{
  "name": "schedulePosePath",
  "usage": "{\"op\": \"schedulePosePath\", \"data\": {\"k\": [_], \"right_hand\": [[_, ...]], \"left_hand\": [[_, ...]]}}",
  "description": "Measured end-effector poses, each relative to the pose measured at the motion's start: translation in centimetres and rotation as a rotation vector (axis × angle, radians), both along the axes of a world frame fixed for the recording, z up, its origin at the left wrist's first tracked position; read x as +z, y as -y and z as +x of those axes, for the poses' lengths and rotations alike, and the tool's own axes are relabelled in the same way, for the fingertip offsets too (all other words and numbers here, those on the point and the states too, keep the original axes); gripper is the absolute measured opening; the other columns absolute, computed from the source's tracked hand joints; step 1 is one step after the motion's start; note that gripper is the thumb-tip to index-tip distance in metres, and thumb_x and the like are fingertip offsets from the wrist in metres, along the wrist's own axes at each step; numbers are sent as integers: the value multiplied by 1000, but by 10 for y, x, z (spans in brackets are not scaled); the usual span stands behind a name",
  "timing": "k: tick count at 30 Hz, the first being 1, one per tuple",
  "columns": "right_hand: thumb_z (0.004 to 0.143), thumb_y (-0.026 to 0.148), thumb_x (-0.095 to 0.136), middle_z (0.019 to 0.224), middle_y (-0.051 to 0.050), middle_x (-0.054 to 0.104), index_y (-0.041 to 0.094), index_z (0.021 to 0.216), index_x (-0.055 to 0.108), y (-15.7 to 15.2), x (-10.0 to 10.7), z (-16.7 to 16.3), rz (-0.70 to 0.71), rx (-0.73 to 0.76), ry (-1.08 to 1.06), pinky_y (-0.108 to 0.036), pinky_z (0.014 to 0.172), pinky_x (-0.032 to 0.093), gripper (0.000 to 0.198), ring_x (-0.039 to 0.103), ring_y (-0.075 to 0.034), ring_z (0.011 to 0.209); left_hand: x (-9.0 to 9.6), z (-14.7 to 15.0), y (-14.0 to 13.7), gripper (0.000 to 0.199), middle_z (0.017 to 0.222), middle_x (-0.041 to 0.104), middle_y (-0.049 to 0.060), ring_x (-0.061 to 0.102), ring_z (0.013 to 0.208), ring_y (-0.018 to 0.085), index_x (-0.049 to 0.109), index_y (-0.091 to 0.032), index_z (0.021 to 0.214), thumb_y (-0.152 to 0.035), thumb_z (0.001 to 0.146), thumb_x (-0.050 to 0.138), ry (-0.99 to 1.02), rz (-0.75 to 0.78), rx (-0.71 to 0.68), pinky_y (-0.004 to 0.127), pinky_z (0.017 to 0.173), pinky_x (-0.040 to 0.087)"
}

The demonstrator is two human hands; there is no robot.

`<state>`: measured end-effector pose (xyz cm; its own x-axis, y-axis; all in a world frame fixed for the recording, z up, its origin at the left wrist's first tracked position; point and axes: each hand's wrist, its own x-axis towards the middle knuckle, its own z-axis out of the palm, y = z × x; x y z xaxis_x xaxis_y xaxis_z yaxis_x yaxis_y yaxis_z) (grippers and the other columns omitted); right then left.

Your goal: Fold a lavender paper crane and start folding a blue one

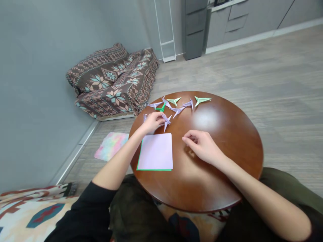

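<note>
My left hand (153, 123) is at the far left part of the round table, its fingers closed on a lilac folded paper figure (167, 122) with pointed arms. My right hand (200, 144) hovers over or rests on the middle of the table, fingers curled in and thumb near the fingertips, with nothing visible in it. Just beyond my left hand lie several similar figures, among them a dark green one (162, 108), a lilac one (178, 110) and a pale green one (202, 100). A stack of square lilac paper (156, 152), with green sheets showing beneath, lies nearer to me.
The round brown wooden table (234, 134) stands before my knees. Behind it on the left is a sofa (118, 80) under a patterned cover. A pastel fluffy mat (111, 145) lies on the floor, and grey cabinets (232, 23) line the back.
</note>
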<state>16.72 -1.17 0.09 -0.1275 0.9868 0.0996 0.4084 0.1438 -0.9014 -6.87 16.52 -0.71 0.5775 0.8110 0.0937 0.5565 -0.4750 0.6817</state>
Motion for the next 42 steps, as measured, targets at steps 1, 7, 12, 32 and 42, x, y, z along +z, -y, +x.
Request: {"op": "schedulePosePath", "data": {"k": [1, 7, 12, 32, 42], "right_hand": [[97, 34, 58, 73, -4, 75, 21, 80, 67, 0, 0, 0, -6, 3, -4, -31, 59, 49, 23, 68, -19, 58], [97, 35, 58, 71, -4, 74, 21, 81, 66, 1, -2, -1, -37, 18, -22, -30, 55, 50, 23, 67, -18, 52], [97, 35, 57, 68, -3, 73, 21, 81, 65, 0, -3, -2, -50, 25, -30, -29, 54, 49, 23, 66, -17, 50], [97, 32, 58, 71, -3, 72, 21, 81, 65, 0, 2, -2, -43, 22, -17, -28, 54, 48, 21, 65, -17, 51], [97, 33, 58, 70, -3, 72, 21, 81, 65, 1, 2, -2, -42, 21, -17, -28, 55, 48, 22, 65, -17, 52]], "left_hand": [[-1, -1, -1, 18, 88, 81, 7, 74, 78, 19, 76, -15, 95, -25, 89, 63, 3, 1, -1, 28, 75, 57], [-2, -1, -12, 15, 82, 79, 5, 68, 72, 18, 80, -16, 89, -27, 83, 71, -32, 73, 32, 28, 72, 52], [0, 7, -25, 15, 77, 75, 2, 65, 73, 17, 80, -17, 89, -30, 80, 75, -82, 131, 21, 26, 72, 46], [3, 20, -46, 14, 68, 70, 1, 62, 62, 17, 77, -16, 84, -20, 77, 66, -152, 206, 53, 27, 64, 43], [14, 20, -40, 15, 69, 67, -1, 58, 63, 16, 76, -17, 87, -24, 75, 71, -194, 230, -5, 26, 66, 43]]}}
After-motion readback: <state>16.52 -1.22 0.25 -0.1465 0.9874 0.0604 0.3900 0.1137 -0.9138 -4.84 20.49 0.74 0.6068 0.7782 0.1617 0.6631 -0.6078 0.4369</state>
